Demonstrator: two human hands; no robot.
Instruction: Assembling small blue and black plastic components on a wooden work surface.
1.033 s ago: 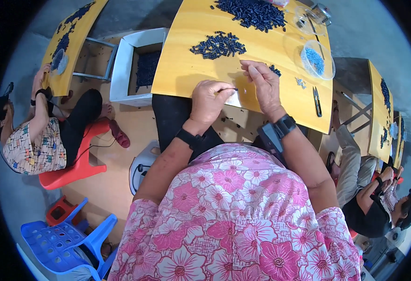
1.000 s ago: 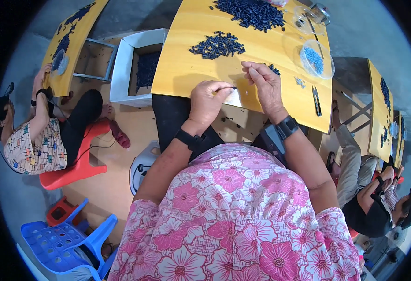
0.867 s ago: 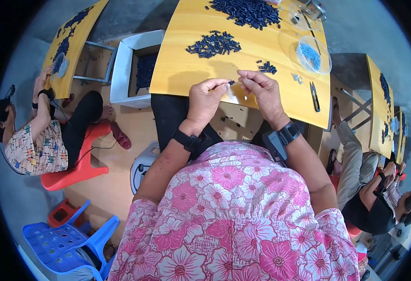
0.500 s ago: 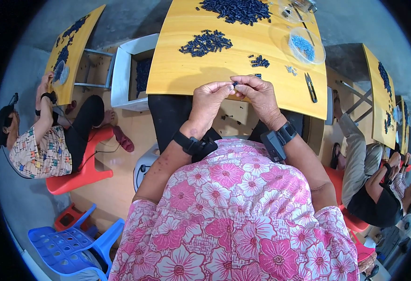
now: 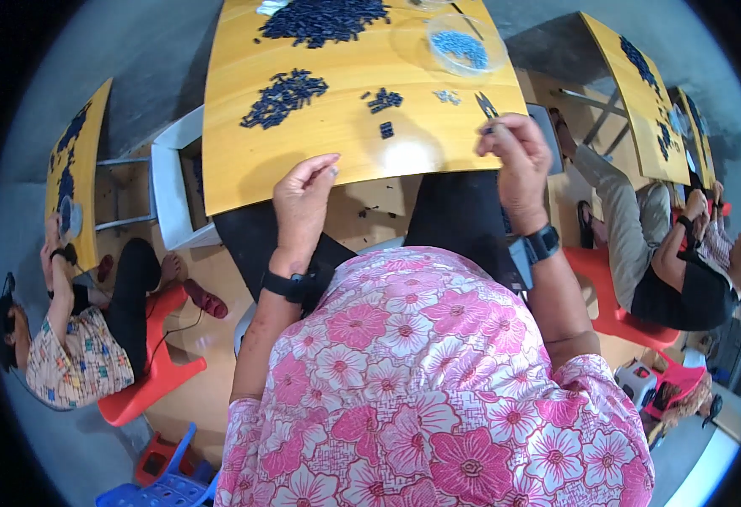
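My left hand [image 5: 301,207] is at the table's front edge, thumb and fingertips pressed together; whatever lies between them is too small to make out. My right hand [image 5: 521,165] is at the right edge, fingers bent in a pinch with a small black piece [image 5: 488,130] at their tips. Just beyond those fingers lie the thread snips [image 5: 487,106], their handle end hidden by the hand. Between my hands, a tight little group of black pieces [image 5: 386,130] rests on the table, with a loose cluster of black pieces [image 5: 383,100] behind it.
On the yellow table [image 5: 353,152] are a middling heap of black pieces [image 5: 284,97], a large heap [image 5: 324,21], pale bits [image 5: 446,97] and a clear bowl [image 5: 499,59] of blue pieces. A white box [image 5: 172,182] stands at left. Co-workers sit on both sides.
My hands have come apart from a shared hold on a small black piece: the left to the left, the right toward the snips. The whole view has turned, and the tight group is now uncovered.
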